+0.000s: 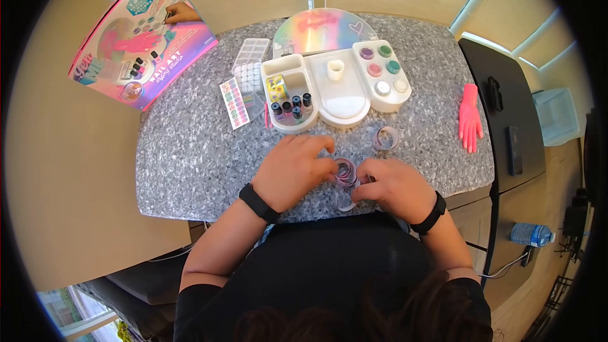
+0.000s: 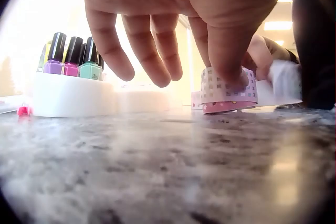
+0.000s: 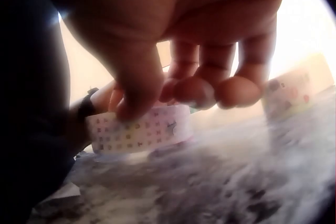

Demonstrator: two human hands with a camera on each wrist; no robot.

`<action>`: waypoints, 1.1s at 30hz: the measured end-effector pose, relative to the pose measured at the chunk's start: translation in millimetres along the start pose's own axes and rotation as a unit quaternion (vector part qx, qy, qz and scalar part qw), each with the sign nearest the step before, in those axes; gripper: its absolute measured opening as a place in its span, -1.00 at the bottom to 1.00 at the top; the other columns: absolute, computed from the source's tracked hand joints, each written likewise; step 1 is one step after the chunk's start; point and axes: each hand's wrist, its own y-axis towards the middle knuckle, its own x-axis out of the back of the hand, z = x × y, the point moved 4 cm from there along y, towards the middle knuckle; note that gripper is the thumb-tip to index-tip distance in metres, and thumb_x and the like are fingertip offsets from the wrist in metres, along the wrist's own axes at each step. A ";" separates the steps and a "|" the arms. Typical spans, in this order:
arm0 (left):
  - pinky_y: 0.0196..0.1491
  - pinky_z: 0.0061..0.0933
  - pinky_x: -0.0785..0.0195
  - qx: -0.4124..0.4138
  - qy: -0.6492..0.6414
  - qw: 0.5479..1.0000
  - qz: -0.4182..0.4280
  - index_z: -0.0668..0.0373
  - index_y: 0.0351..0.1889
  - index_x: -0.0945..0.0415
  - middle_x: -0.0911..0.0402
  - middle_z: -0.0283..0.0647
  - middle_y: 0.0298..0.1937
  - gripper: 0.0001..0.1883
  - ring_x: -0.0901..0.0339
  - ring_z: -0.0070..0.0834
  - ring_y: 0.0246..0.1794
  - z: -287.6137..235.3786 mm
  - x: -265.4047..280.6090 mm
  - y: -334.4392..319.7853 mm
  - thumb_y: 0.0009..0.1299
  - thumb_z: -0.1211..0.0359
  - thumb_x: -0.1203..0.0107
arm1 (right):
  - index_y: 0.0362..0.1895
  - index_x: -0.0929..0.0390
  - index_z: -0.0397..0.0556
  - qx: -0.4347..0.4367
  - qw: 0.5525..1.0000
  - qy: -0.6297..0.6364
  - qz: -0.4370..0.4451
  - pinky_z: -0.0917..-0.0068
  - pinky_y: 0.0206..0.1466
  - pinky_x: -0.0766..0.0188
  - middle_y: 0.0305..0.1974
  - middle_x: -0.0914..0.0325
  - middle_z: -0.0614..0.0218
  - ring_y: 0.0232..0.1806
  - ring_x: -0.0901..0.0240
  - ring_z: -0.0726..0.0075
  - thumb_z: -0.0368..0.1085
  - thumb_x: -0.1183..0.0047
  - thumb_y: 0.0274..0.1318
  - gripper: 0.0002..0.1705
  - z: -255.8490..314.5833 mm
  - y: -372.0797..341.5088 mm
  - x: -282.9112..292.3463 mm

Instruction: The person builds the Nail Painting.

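Low over the front of the counter, my left hand (image 1: pixel 294 168) pinches a coiled roll of patterned sticker strip (image 2: pixel 228 98) with thumb and index finger. The other left fingers hang spread above the counter. Opposite it, my right hand (image 1: pixel 399 189) pinches the strip's pale part (image 3: pixel 139 132), printed with rows of small motifs, between thumb and fingers. A loop of the strip bends toward my body between the two hands. Pink shows on the roll's lower layer in the left wrist view. A second sticker roll (image 1: pixel 386 138) stands beyond my right hand.
A white nail station (image 1: pixel 344 122) holds several dark-capped polish bottles (image 1: pixel 296 102) and glitter pots (image 1: pixel 375 69). Left of it lie a nail sticker sheet (image 1: pixel 235 102) and white trays. A pink model hand (image 1: pixel 469 118) lies at right; a nail art box (image 1: pixel 142 41) stands at left.
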 end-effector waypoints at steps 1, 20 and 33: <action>0.17 -0.16 -0.47 0.010 -0.007 1.000 0.025 -0.11 -0.16 -0.80 -0.73 -0.41 0.19 -0.84 -0.68 -0.29 0.13 1.1 0.0 0.5 0.35 0.20 -0.49 | -0.18 -0.76 0.27 0.001 1.000 0.004 0.018 0.14 -0.01 -0.55 -0.12 -0.52 0.41 -0.08 -0.63 0.12 -0.34 -0.22 0.24 -0.84 0.1 0.0 -1.3; 0.02 -0.16 -0.44 -0.001 -0.016 1.000 0.008 -0.15 0.15 -0.83 -0.69 -0.38 0.02 -0.56 -0.67 -0.27 0.01 -19.0 19.4 0.0 0.38 -0.03 -0.51 | -0.07 -0.78 0.07 -0.181 0.966 -0.122 -0.141 0.10 -0.09 -0.64 -0.07 -0.67 0.24 -0.10 -0.71 -0.13 -0.41 -0.42 0.21 -0.79 -32.0 -10.0 22.9; 0.37 0.04 -0.45 -0.056 0.025 0.995 -0.077 -0.09 -0.20 -0.75 -0.63 -0.27 0.55 -0.70 -0.60 -0.12 0.39 -21.5 36.0 -0.6 0.11 0.30 -0.57 | -0.08 -0.67 0.14 -0.025 0.996 -0.046 -0.068 0.09 -0.05 -0.56 -0.14 -0.60 0.34 -0.10 -0.67 0.05 -0.21 -0.38 0.30 -0.81 22.9 13.4 33.0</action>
